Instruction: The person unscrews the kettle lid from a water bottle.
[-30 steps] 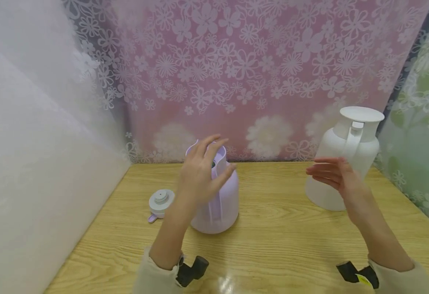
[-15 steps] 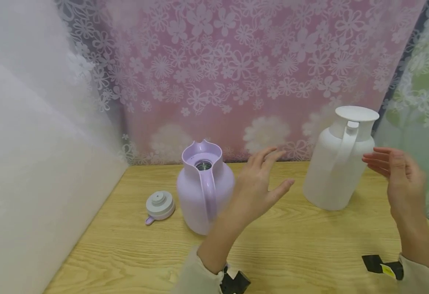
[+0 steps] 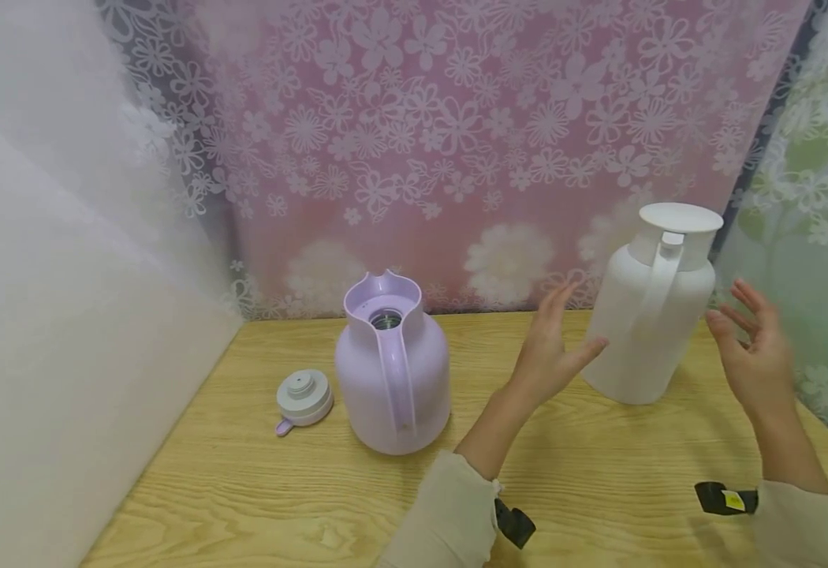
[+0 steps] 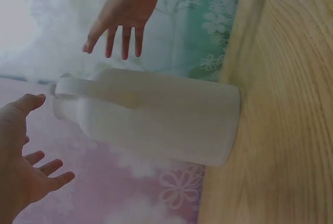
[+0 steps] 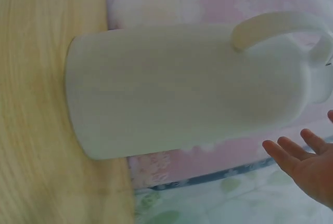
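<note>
A white thermos jug [image 3: 644, 323] with a flat lid and a handle stands upright at the right of the table. My left hand [image 3: 552, 355] is raised to its left, fingers spread and thumb pointing toward it. On its other side my right hand [image 3: 758, 347] hovers with loosely bent fingers. Both hands look apart from the jug and hold nothing; in the left wrist view the jug [image 4: 161, 115] lies between them. Farther left stands a lilac thermos jug [image 3: 394, 386], uncovered, its round mouth showing. Beside it on the table sits a grey stopper [image 3: 304, 396] with a lilac tab.
The wood-grain table [image 3: 244, 497] meets a pink flowered curtain [image 3: 485, 158] at the back. A pale wall [image 3: 66, 276] borders the left side, and a greenish flowered sheet [image 3: 811, 237] hangs at the right.
My left hand has moved right, away from the lilac jug to the white one's left side. My right hand has passed from in front of the white jug to its right side.
</note>
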The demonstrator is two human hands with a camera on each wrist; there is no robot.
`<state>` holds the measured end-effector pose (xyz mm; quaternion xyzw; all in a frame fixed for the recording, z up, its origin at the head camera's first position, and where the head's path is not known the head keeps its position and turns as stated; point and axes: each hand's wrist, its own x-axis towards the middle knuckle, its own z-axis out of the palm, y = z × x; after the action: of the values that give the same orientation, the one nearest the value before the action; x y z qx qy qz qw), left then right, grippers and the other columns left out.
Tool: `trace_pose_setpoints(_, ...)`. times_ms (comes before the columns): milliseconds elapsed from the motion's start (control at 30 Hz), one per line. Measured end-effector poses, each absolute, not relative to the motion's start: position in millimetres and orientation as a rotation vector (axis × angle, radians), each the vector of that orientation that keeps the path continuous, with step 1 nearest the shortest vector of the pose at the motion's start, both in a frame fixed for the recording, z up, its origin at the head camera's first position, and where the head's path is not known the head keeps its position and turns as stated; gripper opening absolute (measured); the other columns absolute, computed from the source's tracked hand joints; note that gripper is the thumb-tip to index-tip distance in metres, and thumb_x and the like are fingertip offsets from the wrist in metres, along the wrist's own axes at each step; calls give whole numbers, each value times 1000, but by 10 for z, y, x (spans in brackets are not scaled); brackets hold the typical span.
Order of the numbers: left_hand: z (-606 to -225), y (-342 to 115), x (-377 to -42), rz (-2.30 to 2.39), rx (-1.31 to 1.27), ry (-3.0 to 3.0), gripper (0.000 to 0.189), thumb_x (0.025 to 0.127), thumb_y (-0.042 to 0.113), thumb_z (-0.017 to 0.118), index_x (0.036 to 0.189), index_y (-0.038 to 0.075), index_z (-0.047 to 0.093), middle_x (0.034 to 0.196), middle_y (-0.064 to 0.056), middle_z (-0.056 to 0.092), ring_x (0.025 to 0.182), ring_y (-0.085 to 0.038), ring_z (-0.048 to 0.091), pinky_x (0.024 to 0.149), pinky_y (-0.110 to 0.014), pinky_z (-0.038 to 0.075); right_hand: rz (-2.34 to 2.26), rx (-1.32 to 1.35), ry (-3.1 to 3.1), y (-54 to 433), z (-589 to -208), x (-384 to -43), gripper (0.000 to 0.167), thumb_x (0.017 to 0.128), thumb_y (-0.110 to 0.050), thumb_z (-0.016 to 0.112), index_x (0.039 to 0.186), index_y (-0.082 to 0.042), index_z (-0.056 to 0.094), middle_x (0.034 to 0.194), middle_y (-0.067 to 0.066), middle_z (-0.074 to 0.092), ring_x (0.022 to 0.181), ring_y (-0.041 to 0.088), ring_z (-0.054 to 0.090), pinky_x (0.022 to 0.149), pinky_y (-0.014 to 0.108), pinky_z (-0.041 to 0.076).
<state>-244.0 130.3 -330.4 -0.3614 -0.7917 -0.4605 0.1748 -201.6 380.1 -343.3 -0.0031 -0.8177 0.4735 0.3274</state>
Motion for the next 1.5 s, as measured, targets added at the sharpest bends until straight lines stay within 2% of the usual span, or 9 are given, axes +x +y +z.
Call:
trace_pose_setpoints(133,-3508,1485,-2608,-1373,-1012,-2255,82,84,30,67,147,18,16,149,0,16,133,-17,19,100,-41,30,1278,64,-2181,3872,-3583,-2114,62,96,-18,47,148,-28,14,150,-4,13,132,14,22,102,23,23)
trace_pose_setpoints(233,-3647,1607,-2715,-1359,-992,-2302,88,82,33,70,148,17,14,150,-1,14,134,-18,17,101,-41,29,1301,74,-2186,3910,-3658,-2176,65,96,-17,48,148,-28,10,151,-4,8,134,17,19,105,33,22)
trace_pose_setpoints(400,-3776,1789,-2878,-1342,-963,-2357,96,78,36,73,148,17,10,151,-2,13,135,-18,15,102,-38,28,1319,74,-2204,3957,-3707,-2291,71,95,-16,50,147,-32,6,151,-5,3,134,21,16,105,37,24)
trace_pose_setpoints(500,-3806,1873,-2973,-1353,-942,-2354,99,76,34,76,148,15,11,150,-3,15,134,-18,18,101,-35,28,1334,101,-2228,3951,-3719,-2378,74,94,-17,52,147,-35,3,151,-4,-1,135,29,13,103,52,21)
trace_pose_setpoints(667,-3849,1978,-3120,-1387,-998,-2312,104,72,26,80,148,15,9,150,-1,16,132,-14,21,101,-34,28,1359,177,-2216,3853,-3701,-2436,79,93,-11,54,147,-35,1,151,-3,-1,133,37,12,96,63,20)
trace_pose_setpoints(900,-3955,2042,-3220,-1458,-1077,-2366,108,76,24,76,148,21,-5,152,0,4,135,-16,13,102,-36,27,1404,251,-2174,3778,-3736,-2426,93,87,-1,60,147,-35,-3,152,-4,-2,130,46,11,92,67,19)
trace_pose_setpoints(1133,-3977,2119,-3267,-1521,-1096,-2383,106,77,20,75,148,20,-4,150,-6,15,130,-17,25,99,-34,31,1346,272,-2165,3936,-3908,-2558,104,80,4,66,147,-35,-4,152,-6,-1,130,46,14,90,70,19)
trace_pose_setpoints(1367,-3976,2249,-3322,-1467,-1094,-2406,109,76,20,76,148,18,-6,151,-2,11,133,-16,20,101,-33,28,1240,275,-2169,3828,-3761,-2394,100,81,8,64,148,-28,-1,152,0,3,129,42,20,95,59,28)
trace_pose_setpoints(1500,-3993,2275,-3288,-1477,-1041,-2418,108,75,19,77,148,16,-1,151,-3,12,133,-17,20,102,-33,26,1234,255,-2169,3770,-3724,-2331,99,81,9,63,148,-27,1,152,1,3,130,39,22,96,50,33)
